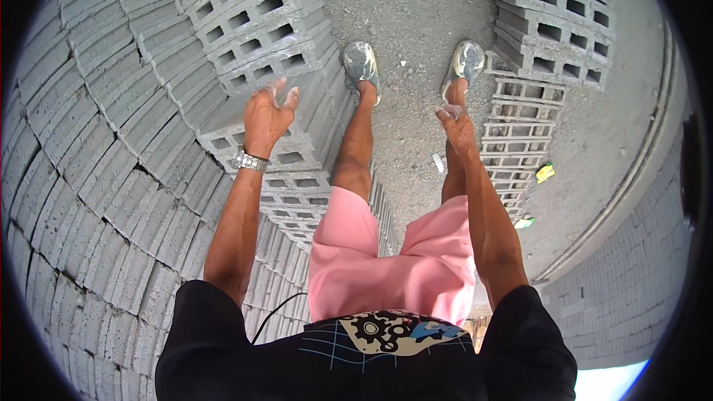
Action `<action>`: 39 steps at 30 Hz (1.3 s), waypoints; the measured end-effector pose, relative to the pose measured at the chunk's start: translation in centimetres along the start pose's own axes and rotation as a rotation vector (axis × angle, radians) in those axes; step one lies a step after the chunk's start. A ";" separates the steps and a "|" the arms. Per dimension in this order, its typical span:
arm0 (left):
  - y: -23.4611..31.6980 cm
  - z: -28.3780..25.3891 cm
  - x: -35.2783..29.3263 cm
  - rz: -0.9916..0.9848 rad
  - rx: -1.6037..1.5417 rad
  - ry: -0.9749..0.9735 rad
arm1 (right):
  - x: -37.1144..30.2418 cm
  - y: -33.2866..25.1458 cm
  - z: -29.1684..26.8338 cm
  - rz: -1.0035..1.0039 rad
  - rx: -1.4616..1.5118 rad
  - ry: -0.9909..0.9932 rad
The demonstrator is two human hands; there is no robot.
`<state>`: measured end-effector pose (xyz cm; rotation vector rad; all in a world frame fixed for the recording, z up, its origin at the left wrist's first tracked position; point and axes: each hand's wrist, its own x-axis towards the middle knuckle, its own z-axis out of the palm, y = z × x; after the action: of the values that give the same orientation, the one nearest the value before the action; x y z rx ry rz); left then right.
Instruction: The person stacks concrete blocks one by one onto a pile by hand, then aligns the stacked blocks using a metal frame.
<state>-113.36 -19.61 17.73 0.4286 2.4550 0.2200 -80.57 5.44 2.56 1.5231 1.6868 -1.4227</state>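
Observation:
My left hand, with a metal-band watch on the wrist, is held over the near end of a stack of grey hollow concrete blocks. Its thumb and fingers are loosely bent and apart, the tips coated in pale dust, with nothing seen between them. I cannot tell whether it touches the block below. My right hand hangs in the air in front of my right leg. Its fingers are loosely curled with whitish tips, slightly apart from the thumb, and nothing shows in them.
Rows of packed grey blocks fill the left side. Another block stack stands at the far right, with a slatted pallet nearer. Gritty ground runs between the stacks. A yellow wrapper lies beside the pallet.

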 end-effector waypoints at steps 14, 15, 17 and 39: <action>51.8 26.7 8.6 1.550 0.543 -0.184 | -6.1 13.7 -12.8 0.400 0.784 0.188; 52.2 28.3 10.1 1.616 0.634 -0.120 | -6.7 13.0 -12.4 0.453 0.823 0.143; 54.1 31.3 11.7 1.706 0.721 -0.076 | -8.4 14.1 -10.5 0.479 0.925 0.151; 58.4 32.7 2.3 1.508 0.694 -0.661 | -16.2 11.5 -3.8 0.554 1.315 0.245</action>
<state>-80.47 37.49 5.74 2.1479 1.0601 -0.1796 -64.39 -0.02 13.31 2.5679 0.1126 -2.1346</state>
